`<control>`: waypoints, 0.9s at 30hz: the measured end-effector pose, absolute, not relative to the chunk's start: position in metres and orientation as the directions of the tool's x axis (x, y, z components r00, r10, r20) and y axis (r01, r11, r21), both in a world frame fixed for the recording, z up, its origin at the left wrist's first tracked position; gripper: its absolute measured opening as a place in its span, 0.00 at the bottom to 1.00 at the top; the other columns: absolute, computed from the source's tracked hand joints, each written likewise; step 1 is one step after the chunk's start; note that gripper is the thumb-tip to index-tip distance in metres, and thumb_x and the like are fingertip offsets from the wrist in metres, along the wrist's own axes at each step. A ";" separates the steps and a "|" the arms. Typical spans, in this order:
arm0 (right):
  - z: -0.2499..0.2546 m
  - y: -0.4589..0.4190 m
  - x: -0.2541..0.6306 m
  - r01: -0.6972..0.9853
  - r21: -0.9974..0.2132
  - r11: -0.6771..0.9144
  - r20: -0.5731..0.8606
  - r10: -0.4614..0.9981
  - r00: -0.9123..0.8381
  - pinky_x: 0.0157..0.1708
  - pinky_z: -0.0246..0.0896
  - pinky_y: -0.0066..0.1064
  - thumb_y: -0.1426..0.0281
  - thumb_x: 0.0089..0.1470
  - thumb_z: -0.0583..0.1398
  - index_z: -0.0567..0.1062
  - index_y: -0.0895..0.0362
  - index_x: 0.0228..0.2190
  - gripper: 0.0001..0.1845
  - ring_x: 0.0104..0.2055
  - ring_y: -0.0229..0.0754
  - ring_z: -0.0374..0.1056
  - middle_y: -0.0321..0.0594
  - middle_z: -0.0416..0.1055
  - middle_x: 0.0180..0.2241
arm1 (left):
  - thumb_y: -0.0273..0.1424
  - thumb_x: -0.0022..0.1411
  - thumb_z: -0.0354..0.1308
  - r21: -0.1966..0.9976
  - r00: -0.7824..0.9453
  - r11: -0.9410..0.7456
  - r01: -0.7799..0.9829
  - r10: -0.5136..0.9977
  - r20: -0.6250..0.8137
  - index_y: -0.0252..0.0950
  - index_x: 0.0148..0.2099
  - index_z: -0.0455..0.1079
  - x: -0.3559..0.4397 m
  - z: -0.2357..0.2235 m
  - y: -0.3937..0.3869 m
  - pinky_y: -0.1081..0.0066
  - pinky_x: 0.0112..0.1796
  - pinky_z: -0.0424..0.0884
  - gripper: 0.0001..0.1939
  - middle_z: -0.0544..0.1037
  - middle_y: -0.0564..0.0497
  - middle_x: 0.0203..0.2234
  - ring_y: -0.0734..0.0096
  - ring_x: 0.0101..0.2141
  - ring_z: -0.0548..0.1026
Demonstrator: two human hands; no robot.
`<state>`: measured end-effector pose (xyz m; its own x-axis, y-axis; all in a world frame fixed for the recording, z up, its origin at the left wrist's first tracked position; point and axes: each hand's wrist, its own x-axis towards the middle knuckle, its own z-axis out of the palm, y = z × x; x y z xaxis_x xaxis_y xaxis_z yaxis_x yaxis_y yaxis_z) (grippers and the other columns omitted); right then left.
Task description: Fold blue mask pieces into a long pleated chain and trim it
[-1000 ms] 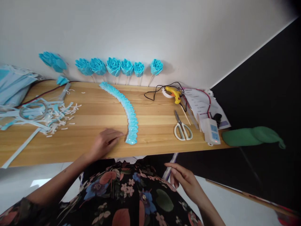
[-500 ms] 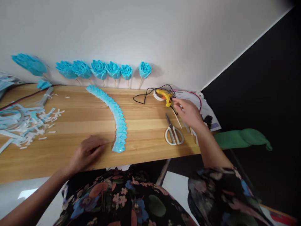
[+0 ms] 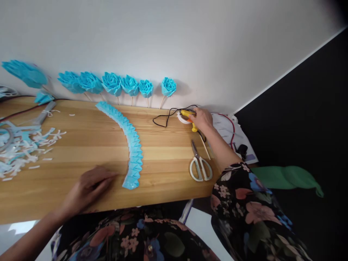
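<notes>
Here, the right hand (image 3: pixel 202 119) covers part of the glue gun (image 3: pixel 186 113) toward the table's (image 3: pixel 168 163) far side, its grip impossible to tell; the left hand (image 3: pixel 91 186), loosely open, lies nearer the strip (image 3: pixel 133 145), which curves lengthwise away just to its right.
</notes>
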<state>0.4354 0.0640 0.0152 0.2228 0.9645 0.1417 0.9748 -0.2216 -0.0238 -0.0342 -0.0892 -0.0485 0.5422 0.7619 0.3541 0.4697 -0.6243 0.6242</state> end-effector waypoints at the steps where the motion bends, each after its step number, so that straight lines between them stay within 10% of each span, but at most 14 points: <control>1: 0.015 0.066 0.437 0.973 -0.041 -0.228 0.155 0.960 0.232 0.46 0.65 0.42 0.61 0.57 0.61 0.75 0.57 0.51 0.22 0.49 0.57 0.71 0.52 0.78 0.46 | 0.29 0.66 0.57 0.627 0.538 -0.619 0.473 0.767 0.350 0.45 0.47 0.76 -0.034 -0.048 -0.089 0.71 0.38 0.76 0.11 0.82 0.53 0.37 0.67 0.37 0.80; 12: 0.026 0.062 0.447 0.986 -0.063 -0.156 0.268 0.949 0.167 0.47 0.62 0.42 0.63 0.59 0.58 0.76 0.59 0.50 0.21 0.48 0.56 0.70 0.54 0.77 0.47 | 0.29 0.66 0.56 0.659 0.514 -0.610 0.439 0.772 0.372 0.39 0.43 0.78 -0.023 -0.038 -0.089 0.73 0.37 0.75 0.09 0.83 0.50 0.35 0.69 0.35 0.80; 20: 0.071 0.037 0.378 0.972 -0.218 0.088 0.454 0.891 0.021 0.35 0.59 0.33 0.63 0.60 0.55 0.80 0.55 0.40 0.16 0.38 0.48 0.73 0.45 0.80 0.37 | 0.42 0.65 0.55 0.887 0.408 -0.196 0.418 0.913 0.010 0.37 0.43 0.80 -0.021 -0.019 -0.053 0.67 0.43 0.75 0.17 0.83 0.47 0.42 0.61 0.42 0.80; 27: 0.045 0.026 0.267 0.874 -0.378 0.305 0.278 0.938 -0.207 0.33 0.59 0.29 0.63 0.63 0.53 0.80 0.53 0.33 0.17 0.34 0.43 0.74 0.40 0.80 0.29 | 0.35 0.60 0.52 0.727 0.013 -0.199 0.657 0.967 0.253 0.31 0.46 0.79 -0.046 -0.020 0.083 0.67 0.46 0.70 0.19 0.81 0.42 0.44 0.56 0.44 0.77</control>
